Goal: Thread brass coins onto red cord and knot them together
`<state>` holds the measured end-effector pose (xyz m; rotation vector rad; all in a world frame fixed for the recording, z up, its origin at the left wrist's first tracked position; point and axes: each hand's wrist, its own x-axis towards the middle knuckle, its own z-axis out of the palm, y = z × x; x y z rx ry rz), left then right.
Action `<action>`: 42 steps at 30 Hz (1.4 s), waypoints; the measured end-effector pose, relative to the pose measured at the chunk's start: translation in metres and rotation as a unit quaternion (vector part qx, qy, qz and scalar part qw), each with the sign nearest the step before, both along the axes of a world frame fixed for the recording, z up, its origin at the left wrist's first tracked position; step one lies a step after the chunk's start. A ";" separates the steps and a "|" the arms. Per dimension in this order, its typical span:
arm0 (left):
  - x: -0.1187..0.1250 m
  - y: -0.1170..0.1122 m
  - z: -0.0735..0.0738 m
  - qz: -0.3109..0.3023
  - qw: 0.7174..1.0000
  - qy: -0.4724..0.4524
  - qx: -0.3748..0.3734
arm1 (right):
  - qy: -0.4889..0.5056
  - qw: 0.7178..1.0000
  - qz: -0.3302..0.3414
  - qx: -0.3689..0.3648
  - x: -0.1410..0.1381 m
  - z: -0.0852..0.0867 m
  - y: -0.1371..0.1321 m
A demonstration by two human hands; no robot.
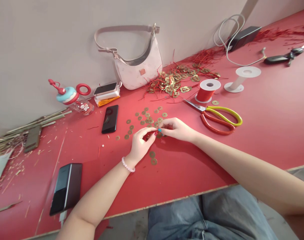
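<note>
My left hand [140, 144] and my right hand [178, 129] meet at the middle of the red table [266, 133]. Both pinch a small piece of red cord with brass coins [156, 133] held between their fingertips. Loose brass coins [145, 118] lie scattered just beyond the hands, and two more coins [153, 158] sit near my left wrist, which wears a pink bead bracelet.
Scissors with red and yellow handles [218, 116] lie right of my hands. Behind them stand a red cord spool [207, 90], an empty white spool [241, 78] and a pile of tied coins [178, 80]. A black phone [110, 118], power bank [66, 187], bottle [73, 98] and handbag [138, 63] sit left and back.
</note>
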<state>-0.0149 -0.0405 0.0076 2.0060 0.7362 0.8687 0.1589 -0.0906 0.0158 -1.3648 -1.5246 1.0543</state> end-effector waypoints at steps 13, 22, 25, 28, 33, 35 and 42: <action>-0.001 0.001 0.000 -0.002 1.000 -0.001 0.002 | -0.041 0.998 0.006 0.044 0.000 0.000 0.000; 0.000 0.000 0.000 0.004 0.999 -0.002 -0.043 | -0.011 0.994 -0.032 0.108 0.000 0.003 -0.003; 0.000 0.001 0.000 -0.005 0.998 -0.002 -0.061 | -0.023 0.991 -0.069 0.113 0.000 0.002 -0.002; 0.001 0.001 -0.001 -0.013 0.997 -0.009 -0.082 | -0.041 0.983 -0.114 0.136 0.000 0.001 -0.001; 0.000 0.004 -0.002 -0.048 0.991 -0.069 -0.106 | -0.048 0.978 -0.150 0.133 -0.002 0.000 0.000; 0.000 0.004 -0.002 -0.063 0.987 -0.101 -0.112 | -0.057 0.980 -0.130 0.137 -0.004 0.000 0.000; 0.001 0.004 0.001 -0.037 0.984 -0.138 -0.110 | -0.129 0.975 -0.023 0.177 -0.012 0.000 -0.004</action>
